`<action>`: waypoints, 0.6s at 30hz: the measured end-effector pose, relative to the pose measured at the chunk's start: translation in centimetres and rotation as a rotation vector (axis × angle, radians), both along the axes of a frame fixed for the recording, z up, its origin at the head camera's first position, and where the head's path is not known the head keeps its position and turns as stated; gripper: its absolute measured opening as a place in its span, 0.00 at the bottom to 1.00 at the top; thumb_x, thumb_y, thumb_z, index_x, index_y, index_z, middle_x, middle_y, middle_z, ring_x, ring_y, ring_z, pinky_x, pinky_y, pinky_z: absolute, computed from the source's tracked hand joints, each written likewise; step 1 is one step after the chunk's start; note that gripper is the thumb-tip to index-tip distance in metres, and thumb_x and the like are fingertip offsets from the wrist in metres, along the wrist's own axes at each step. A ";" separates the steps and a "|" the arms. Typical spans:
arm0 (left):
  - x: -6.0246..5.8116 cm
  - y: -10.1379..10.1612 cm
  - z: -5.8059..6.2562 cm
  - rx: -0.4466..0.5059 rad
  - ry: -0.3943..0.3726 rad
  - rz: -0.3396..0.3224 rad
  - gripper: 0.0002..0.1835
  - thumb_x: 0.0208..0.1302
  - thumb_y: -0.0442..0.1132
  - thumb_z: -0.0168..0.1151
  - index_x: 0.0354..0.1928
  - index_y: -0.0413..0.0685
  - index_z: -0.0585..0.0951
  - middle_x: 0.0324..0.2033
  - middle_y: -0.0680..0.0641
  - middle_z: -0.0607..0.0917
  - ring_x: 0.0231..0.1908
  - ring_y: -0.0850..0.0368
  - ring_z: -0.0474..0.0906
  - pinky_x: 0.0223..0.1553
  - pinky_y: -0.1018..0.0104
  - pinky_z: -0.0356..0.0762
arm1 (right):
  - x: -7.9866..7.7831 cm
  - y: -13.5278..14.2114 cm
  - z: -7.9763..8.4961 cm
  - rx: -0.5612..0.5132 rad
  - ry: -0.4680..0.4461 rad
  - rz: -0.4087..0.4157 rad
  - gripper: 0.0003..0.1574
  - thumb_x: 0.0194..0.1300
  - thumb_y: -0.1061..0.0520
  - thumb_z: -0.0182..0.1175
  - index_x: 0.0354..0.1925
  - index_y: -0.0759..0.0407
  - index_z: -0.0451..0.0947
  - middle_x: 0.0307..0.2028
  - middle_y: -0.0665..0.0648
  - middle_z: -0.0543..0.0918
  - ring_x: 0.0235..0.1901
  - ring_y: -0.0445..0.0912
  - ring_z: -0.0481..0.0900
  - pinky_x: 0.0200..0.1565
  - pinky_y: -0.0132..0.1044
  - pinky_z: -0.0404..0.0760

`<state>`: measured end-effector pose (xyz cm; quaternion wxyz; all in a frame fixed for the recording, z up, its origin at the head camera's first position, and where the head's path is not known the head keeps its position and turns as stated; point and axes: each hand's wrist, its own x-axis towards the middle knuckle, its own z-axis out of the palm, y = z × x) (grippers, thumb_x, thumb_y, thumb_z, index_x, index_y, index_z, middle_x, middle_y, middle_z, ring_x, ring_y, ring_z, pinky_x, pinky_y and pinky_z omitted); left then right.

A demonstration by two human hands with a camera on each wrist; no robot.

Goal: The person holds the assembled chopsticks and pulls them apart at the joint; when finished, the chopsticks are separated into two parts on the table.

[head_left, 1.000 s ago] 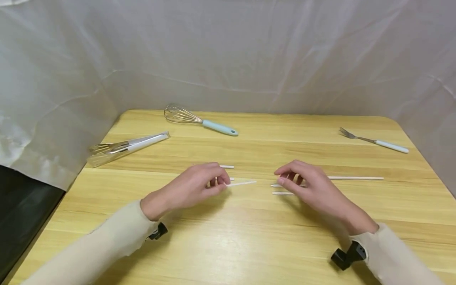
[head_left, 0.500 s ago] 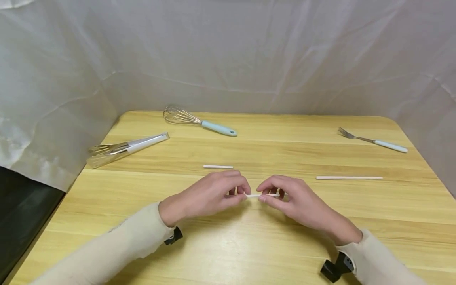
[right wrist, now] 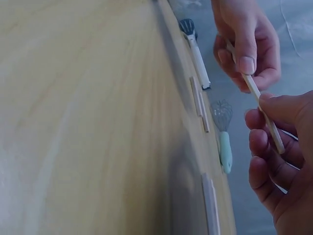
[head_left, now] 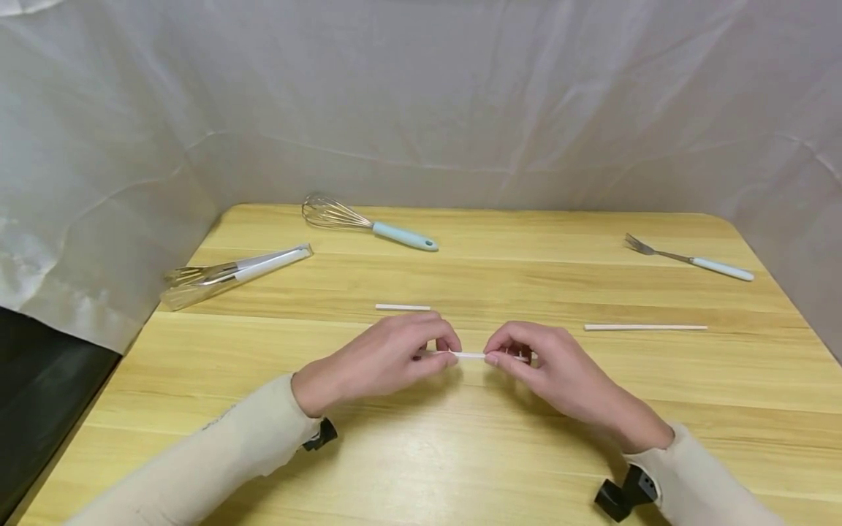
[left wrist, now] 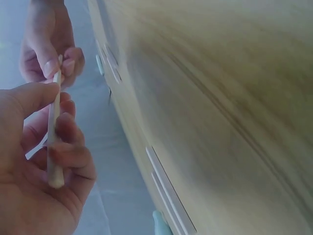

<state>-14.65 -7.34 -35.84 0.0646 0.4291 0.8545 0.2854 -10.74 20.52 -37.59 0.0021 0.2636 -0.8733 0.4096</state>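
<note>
Both hands hold one thin pale wooden chopstick [head_left: 470,355] level above the table, a short length of it bare between their fingertips. My left hand [head_left: 381,358] pinches it between thumb and fingers; in the left wrist view its thick end [left wrist: 56,182] lies across the curled fingers. Opposite, my right hand [head_left: 552,365] pinches the same stick, whose squared other end [right wrist: 279,147] shows over the fingers in the right wrist view. Behind the left hand lies a short white stick [head_left: 403,307]; a longer one [head_left: 646,327] lies beyond the right hand.
A whisk [head_left: 368,223] with a light blue handle lies at the back of the wooden table [head_left: 421,453]. Tongs [head_left: 240,274] lie at the left, a fork [head_left: 691,259] at the right. Each wrist view shows paired sticks [left wrist: 168,191]. A pale curtain [head_left: 421,109] hangs behind.
A second ago only my left hand held the chopstick, apart from the right. The hands came together and both pinched it; since then the right hand shifted slightly right, baring more stick.
</note>
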 end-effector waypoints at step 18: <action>-0.6 -1.0 0.1 -0.002 -0.020 0.094 0.04 0.81 0.46 0.65 0.49 0.61 0.87 0.42 0.63 0.87 0.24 0.68 0.67 0.29 0.71 0.71 | -0.1 0.8 0.1 -0.023 -0.015 -0.028 0.02 0.77 0.53 0.69 0.43 0.49 0.88 0.27 0.45 0.80 0.27 0.37 0.73 0.30 0.32 0.73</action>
